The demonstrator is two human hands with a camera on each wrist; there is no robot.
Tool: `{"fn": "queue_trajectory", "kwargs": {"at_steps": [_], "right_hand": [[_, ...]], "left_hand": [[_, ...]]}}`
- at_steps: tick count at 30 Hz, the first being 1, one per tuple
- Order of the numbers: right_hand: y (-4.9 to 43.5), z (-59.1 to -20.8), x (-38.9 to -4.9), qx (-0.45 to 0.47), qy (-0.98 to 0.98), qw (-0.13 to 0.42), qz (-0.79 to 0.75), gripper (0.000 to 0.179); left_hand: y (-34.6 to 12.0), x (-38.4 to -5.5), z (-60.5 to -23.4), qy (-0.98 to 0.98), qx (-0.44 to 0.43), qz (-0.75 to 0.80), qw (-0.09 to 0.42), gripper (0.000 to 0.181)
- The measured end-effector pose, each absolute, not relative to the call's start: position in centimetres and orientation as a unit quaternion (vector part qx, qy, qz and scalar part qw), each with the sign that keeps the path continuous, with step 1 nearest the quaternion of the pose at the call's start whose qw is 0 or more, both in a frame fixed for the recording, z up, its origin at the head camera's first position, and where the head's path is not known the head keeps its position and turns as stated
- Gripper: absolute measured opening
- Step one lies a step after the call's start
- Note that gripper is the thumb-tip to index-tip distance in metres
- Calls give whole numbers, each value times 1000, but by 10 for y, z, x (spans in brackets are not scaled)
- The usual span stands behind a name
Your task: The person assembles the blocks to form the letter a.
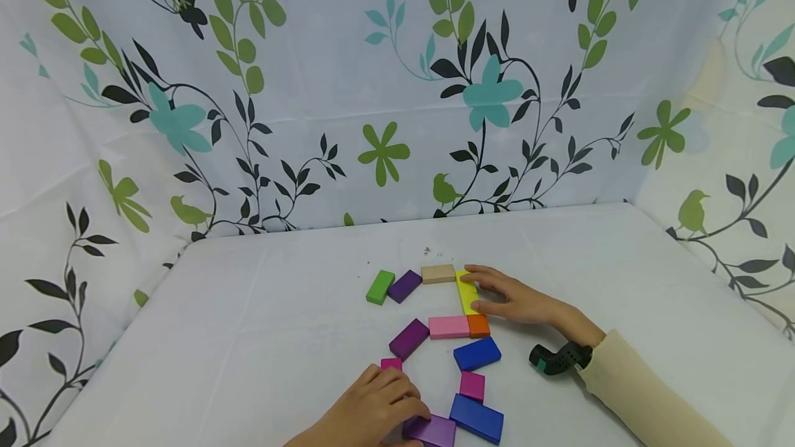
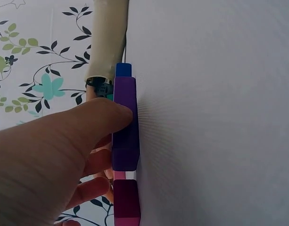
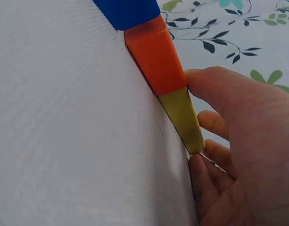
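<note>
My left hand [image 1: 375,402] grips a light purple block [image 1: 437,431] lying flat at the near end of a row of coloured blocks. In the left wrist view its thumb presses the side of this block. At the far right of the row, my right hand [image 1: 518,297] holds a yellow block [image 1: 467,295], with thumb and fingers at its edges. An orange block [image 3: 156,56] touches the yellow one's near end, and a pink block [image 1: 448,327] adjoins the orange. Just beyond the left hand a magenta block [image 1: 391,363] is partly hidden by the fingers.
Two blue blocks [image 1: 477,353] [image 1: 477,419], with a magenta block [image 1: 472,386] between them, run down the right side. A dark purple block [image 1: 409,339] lies left of the pink. Farther back are green [image 1: 380,287], purple [image 1: 405,286] and tan [image 1: 438,274] blocks. Patterned cloth [image 1: 298,116] hangs behind.
</note>
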State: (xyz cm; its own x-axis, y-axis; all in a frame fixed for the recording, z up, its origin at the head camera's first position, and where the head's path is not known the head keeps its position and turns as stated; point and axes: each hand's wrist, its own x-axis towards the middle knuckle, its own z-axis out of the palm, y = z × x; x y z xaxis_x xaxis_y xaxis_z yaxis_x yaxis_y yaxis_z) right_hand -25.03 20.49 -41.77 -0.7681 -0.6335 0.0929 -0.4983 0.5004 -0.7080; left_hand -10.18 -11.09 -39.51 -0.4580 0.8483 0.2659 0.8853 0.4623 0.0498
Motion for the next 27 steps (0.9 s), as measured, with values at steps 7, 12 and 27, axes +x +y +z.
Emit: {"fn": "queue_trajectory", "kwargs": {"at_steps": [7, 12, 27], "right_hand": [[205, -416, -251, -330, 861, 90, -377, 56], [205, -416, -250, -329, 860, 92, -378, 56], [205, -416, -251, -330, 863, 91, -372, 55]], "left_hand": [[-110, -102, -395, -852, -505, -93, 102, 27], [-110, -102, -396, -850, -505, -91, 115, 27], [-113, -102, -395, -849, -504, -77, 137, 25]]}}
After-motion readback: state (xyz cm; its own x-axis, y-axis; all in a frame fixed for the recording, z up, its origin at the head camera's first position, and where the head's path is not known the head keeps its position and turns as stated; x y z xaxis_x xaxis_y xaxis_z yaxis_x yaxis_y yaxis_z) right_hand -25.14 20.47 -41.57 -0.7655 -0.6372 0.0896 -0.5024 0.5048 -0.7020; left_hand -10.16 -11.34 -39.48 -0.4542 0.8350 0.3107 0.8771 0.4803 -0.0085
